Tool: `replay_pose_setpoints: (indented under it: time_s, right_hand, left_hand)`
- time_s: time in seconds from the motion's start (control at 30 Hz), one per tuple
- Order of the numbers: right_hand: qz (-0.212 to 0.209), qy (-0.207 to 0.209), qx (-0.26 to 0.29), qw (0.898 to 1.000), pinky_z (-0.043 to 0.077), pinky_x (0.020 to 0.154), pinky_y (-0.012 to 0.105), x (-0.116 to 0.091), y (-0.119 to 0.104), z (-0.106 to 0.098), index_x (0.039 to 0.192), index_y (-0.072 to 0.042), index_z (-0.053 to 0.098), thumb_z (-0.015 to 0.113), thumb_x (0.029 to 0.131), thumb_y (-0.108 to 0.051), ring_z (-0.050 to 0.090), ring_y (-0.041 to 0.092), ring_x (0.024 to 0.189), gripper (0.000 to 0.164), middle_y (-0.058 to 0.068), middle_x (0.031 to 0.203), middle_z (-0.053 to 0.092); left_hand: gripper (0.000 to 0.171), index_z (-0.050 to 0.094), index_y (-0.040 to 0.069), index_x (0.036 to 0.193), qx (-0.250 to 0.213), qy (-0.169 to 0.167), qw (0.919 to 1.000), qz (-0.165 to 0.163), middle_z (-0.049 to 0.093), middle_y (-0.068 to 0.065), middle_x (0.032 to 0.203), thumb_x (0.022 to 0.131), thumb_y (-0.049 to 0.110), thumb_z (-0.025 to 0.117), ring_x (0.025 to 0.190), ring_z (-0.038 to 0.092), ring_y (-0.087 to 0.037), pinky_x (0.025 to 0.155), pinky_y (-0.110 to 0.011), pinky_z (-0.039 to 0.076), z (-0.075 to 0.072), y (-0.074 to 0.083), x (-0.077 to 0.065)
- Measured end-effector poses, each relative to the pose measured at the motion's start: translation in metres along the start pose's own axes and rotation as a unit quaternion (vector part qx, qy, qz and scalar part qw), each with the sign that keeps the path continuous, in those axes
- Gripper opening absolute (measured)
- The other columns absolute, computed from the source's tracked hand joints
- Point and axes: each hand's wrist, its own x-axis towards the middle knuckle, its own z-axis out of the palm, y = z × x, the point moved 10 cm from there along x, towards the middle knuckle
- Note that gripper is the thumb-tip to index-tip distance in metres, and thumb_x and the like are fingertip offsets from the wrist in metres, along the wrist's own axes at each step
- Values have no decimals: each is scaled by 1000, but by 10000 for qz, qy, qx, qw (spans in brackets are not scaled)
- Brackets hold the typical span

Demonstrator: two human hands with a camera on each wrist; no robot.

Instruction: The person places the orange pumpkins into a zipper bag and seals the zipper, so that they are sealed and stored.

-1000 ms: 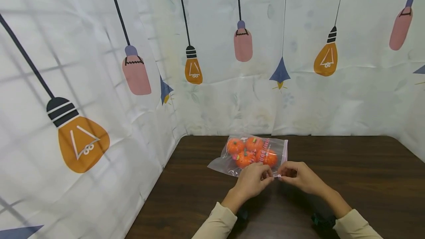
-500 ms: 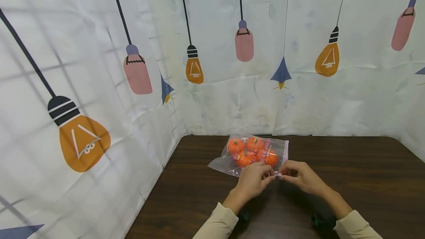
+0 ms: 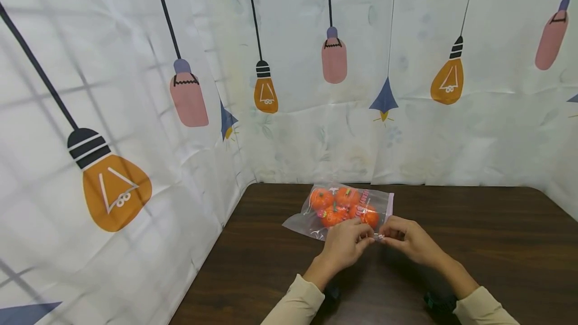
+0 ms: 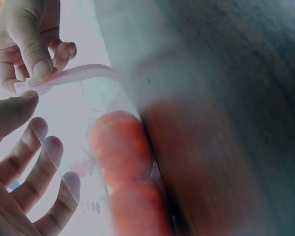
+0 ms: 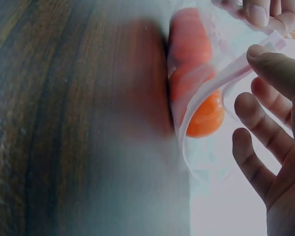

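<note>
A clear plastic zip bag (image 3: 307,217) with pink print lies on the table, holding several round orange fruits (image 3: 334,216) that look like tangerines. Its pink zip strip (image 5: 211,86) runs along the right end, toward the near corner. At that corner my left hand (image 3: 343,242) pinches the bag, its thumb on one side and fingers behind the film in the left wrist view. Close beside it, my right hand (image 3: 411,239) pinches the end of the strip between thumb and forefinger. A small whitish piece shows between both hands; its exact form is too small to tell.
The dark wooden table (image 3: 474,234) reaches back to a white curtain (image 3: 289,149) printed with hanging lamps. The same cloth hangs along the table's left edge. Dark bands lie under both wrists.
The camera view has shifted slightly. Both hands stay at the bag's near corner with hardly any movement; the bag lies as before.
</note>
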Motion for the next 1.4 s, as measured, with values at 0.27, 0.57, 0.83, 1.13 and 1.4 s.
replay_pose_setpoints:
  time_s: [0.27,0.57,0.83,1.13,1.4]
  right_hand:
    - [90,3,-323,9994,48,57,22,2,-1,3,99,-25,70,78,87,-7,55,-3,70,23,-13,87,59]
    - [415,10,-770,9962,48,59,21,0,10,1,98,-28,69,79,87,-12,54,-4,73,22,-16,88,58]
    - [660,-31,-1733,9826,43,58,21,-6,18,-6,95,-35,67,81,87,-19,51,-8,71,22,-21,84,57]
    - [1209,-365,-2430,9618,35,55,23,-11,32,-14,93,-35,65,79,89,-26,43,-5,64,17,-21,78,53]
    - [1537,-491,-2028,9658,37,53,23,-15,42,-18,97,-29,66,76,91,-24,43,-3,58,12,-19,69,56]
  left_hand:
    - [8,74,30,93,47,68,10000,-8,59,15,77,90,37,77,63,47,3,56,-12,31,-6,-3,-1]
    - [7,74,29,93,-101,195,9998,-26,64,15,82,91,35,77,65,53,4,58,-11,33,-8,-5,-1]
    - [9,72,30,91,-223,180,9995,-95,65,17,84,90,37,77,66,51,6,60,-13,35,-12,-7,1]
    - [9,71,29,90,-371,28,9992,-110,65,17,85,91,37,75,67,49,4,63,-11,36,-9,-8,1]
    - [9,68,26,92,-791,-234,9966,-11,66,14,84,92,32,75,69,49,6,65,-9,37,-3,-2,2]
